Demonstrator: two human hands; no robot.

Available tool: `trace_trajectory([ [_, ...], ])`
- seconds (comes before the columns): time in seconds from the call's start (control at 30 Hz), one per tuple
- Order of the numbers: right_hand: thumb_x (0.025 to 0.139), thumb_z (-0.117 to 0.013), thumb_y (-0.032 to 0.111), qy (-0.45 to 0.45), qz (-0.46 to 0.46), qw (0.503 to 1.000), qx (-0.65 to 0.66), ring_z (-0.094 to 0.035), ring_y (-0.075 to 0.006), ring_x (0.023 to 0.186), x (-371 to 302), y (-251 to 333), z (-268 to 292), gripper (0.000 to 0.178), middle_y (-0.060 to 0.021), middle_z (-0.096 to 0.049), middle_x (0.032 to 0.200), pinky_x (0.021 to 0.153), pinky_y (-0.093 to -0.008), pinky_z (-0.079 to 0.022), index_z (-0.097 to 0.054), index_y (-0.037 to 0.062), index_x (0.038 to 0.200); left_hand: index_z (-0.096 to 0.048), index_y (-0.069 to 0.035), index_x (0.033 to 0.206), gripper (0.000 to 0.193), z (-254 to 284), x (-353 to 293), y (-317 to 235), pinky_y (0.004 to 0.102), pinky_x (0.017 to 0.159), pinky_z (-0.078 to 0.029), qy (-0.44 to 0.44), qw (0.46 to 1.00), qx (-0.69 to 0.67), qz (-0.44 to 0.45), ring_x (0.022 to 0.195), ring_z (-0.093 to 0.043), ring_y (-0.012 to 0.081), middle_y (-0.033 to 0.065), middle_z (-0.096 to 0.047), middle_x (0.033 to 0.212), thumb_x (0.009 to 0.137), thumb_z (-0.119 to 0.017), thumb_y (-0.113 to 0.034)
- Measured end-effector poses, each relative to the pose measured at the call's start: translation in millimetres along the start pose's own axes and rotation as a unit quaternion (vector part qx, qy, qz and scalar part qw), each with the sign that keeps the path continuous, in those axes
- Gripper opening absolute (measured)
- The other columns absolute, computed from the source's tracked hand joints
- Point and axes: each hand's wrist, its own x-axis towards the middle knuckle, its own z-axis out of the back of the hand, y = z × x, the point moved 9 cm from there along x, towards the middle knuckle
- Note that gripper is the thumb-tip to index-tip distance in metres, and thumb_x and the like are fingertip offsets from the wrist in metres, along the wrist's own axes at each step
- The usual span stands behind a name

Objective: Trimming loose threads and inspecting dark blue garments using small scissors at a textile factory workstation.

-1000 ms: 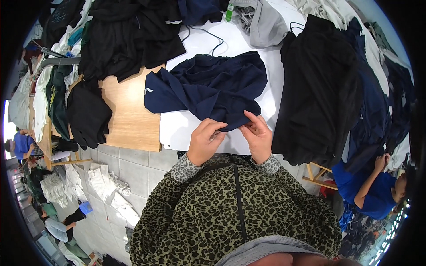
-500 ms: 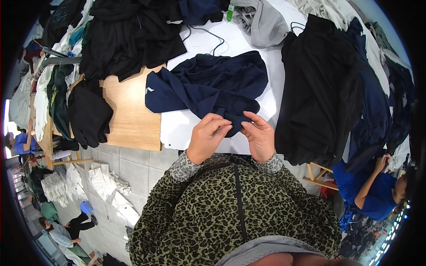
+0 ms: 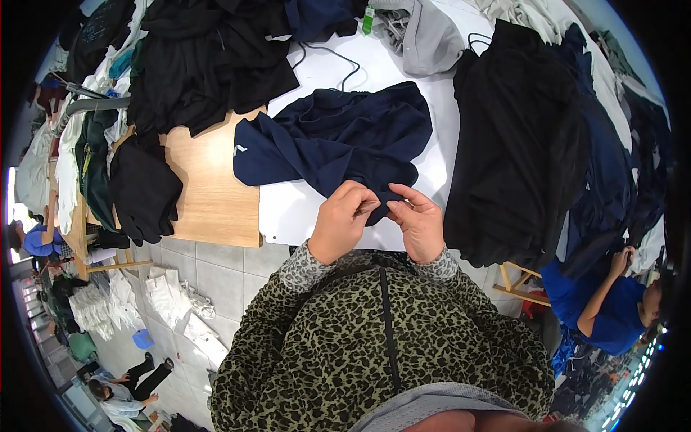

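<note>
A navy blue garment (image 3: 338, 137) lies bunched on the white tabletop in front of me, with a small white mark on its left part. Its near end reaches my hands at the table's front edge. My right hand (image 3: 419, 223) pinches this end between thumb and fingers. Close beside it, on the left, my left hand (image 3: 341, 222) is closed, its fingertips against the same cloth. What sits between the left fingertips is too small to make out.
Black garments (image 3: 209, 65) are heaped at the far left, and a black garment (image 3: 515, 144) lies on the right. A grey garment (image 3: 432, 43) lies at the back. Bare wood (image 3: 216, 187) shows at left. A person in blue (image 3: 612, 313) is at the right, another person (image 3: 119, 396) sits lower left.
My left hand's fingers have shifted slightly at the cloth edge; my right hand keeps its pinch. The person at the lower left has moved downward in the view.
</note>
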Motion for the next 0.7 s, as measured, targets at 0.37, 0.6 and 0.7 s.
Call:
trace_trajectory([
  [0.37,0.083,-0.061,-0.001,-0.006,-0.008,1.000,-0.004,-0.058,-0.0081,0.075,2,-4,4,0.030,-0.0021,-0.061,0.083,0.073,-0.0244,-0.050,-0.059,-0.0014,0.113,-0.059,0.000,0.084,0.007,2,0,19,0.0244,0.056,-0.044,-0.003,0.993,-0.096,0.073,0.064,-0.055,0.0153,0.0065,-0.056,0.080,0.079,-0.065,-0.002],
  [0.6,0.083,-0.061,-0.001,-0.003,-0.021,1.000,0.003,-0.058,-0.0084,0.076,2,-7,4,0.030,-0.0021,-0.061,0.084,0.074,-0.0247,-0.050,-0.059,-0.0012,0.113,-0.057,-0.001,0.085,0.010,-5,-1,-1,0.0282,0.057,-0.046,-0.003,0.999,0.028,-0.039,0.068,-0.057,0.0220,0.0081,-0.056,0.080,0.078,-0.065,-0.002],
  [0.7,0.083,-0.061,-0.001,-0.003,-0.032,0.999,0.013,-0.058,-0.0098,0.077,1,-6,2,0.030,-0.0027,-0.061,0.084,0.075,-0.0260,-0.050,-0.058,-0.0016,0.113,-0.056,-0.001,0.086,0.007,-8,0,13,0.0251,0.058,-0.043,0.025,0.998,-0.037,0.036,0.066,-0.055,0.0186,0.0068,-0.055,0.078,0.081,-0.061,-0.002],
])
